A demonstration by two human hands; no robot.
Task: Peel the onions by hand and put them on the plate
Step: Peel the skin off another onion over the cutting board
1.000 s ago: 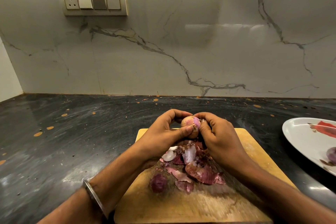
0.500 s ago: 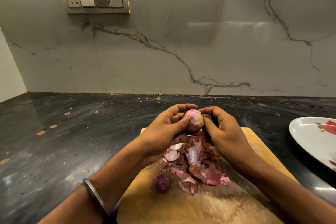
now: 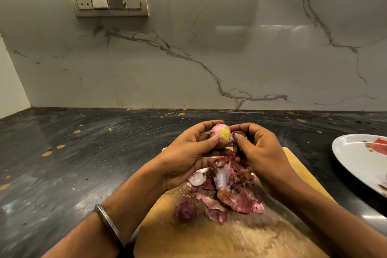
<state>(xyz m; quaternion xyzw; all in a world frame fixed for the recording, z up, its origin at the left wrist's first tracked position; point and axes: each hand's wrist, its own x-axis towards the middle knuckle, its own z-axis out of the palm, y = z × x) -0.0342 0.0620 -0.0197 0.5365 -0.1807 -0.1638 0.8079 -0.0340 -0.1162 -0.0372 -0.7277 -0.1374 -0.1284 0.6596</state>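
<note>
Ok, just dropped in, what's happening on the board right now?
A person is peeling an onion by hand above the wooden board. The left hand grips it while the right hand picks at its side, apparently pinching a bit of skin. Peels are piled on the board, with one small dark onion piece beside them. The plate sits to the right; this onion has not gone on it yet.

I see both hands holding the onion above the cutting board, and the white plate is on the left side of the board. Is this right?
Not quite. The head view shows the plate on the right side of the cutting board, not the left. The left hand and right hand do hold the onion above it.
</note>
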